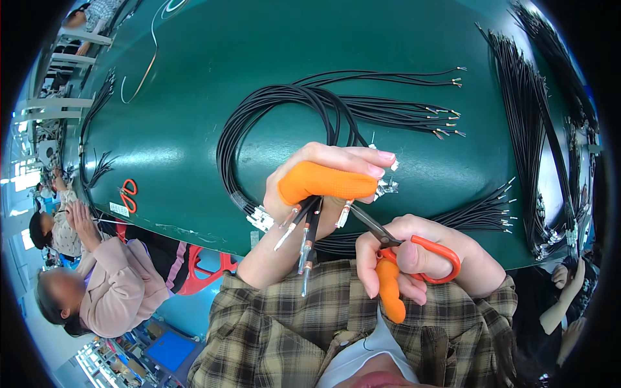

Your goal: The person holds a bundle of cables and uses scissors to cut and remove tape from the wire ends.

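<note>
My left hand (304, 158), with an orange finger cover on one finger, is closed around a bunch of black cables (312, 223). Their stripped ends with pale wires point down below the fist, toward my chest. My right hand (424, 233) holds scissors (457, 264) with red-orange handles, thumb and fingers at the loops. An orange cover also sits on one of its fingers. The blades reach up left to a small white-tipped wire end (343, 214) under my left hand; whether they touch it I cannot tell. A coiled black cable bundle (226, 145) with white connectors (260, 219) curves behind.
On the green table (174, 71), more black cable bundles (517, 110) lie at the right, another (482, 210) beyond my right hand. Orange-handled scissors (129, 196) lie near the left edge. A person (110, 271) sits at the left; a red stool (204, 268) stands nearby.
</note>
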Demonstrator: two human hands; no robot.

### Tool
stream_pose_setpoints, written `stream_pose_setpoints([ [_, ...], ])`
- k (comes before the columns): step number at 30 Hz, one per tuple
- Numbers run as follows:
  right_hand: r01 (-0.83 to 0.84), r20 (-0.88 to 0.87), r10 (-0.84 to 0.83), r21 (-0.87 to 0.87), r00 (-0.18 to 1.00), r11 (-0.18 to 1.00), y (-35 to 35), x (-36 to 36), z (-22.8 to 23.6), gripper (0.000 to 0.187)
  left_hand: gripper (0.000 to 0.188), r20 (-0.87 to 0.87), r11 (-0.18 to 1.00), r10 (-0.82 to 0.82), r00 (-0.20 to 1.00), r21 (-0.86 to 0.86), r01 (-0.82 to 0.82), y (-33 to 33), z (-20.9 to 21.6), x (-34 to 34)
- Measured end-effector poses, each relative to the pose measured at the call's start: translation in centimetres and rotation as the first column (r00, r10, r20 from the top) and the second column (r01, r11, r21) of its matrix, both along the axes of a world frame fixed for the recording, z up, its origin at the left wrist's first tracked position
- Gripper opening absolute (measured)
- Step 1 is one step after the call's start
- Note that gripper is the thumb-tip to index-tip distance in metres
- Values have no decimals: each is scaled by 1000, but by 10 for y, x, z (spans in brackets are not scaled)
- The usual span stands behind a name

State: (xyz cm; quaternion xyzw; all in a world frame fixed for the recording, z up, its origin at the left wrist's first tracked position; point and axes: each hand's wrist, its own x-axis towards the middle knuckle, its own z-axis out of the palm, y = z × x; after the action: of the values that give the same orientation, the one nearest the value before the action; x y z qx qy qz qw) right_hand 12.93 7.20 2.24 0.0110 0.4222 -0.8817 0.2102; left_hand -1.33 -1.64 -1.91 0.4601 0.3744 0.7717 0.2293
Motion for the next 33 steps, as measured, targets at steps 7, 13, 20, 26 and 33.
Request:
stream_pose_setpoints([
  [7, 32, 10, -32, 47, 999, 998, -2, 2, 4, 48, 9, -57, 998, 2, 998, 67, 2, 3, -1, -1],
  [13, 78, -39, -71, 215, 997, 973, 1, 0, 8, 39, 10, -83, 999, 30, 996, 46, -26, 3, -1, -1],
  [20, -61, 67, 61, -1, 996, 998, 17, 5, 9, 40, 18, -39, 999, -15, 999, -35, 14, 1, 3, 2],
  [26, 595, -122, -585, 255, 802, 762, 22, 19, 22, 34, 20, -26, 995, -86, 996, -52, 85, 2, -1, 1],
  [33, 779, -444, -671, 526, 593, 341, 17, 24, 14, 26, 19, -563, 980, 136, 815, -43, -194, 9, -2, 7],
])
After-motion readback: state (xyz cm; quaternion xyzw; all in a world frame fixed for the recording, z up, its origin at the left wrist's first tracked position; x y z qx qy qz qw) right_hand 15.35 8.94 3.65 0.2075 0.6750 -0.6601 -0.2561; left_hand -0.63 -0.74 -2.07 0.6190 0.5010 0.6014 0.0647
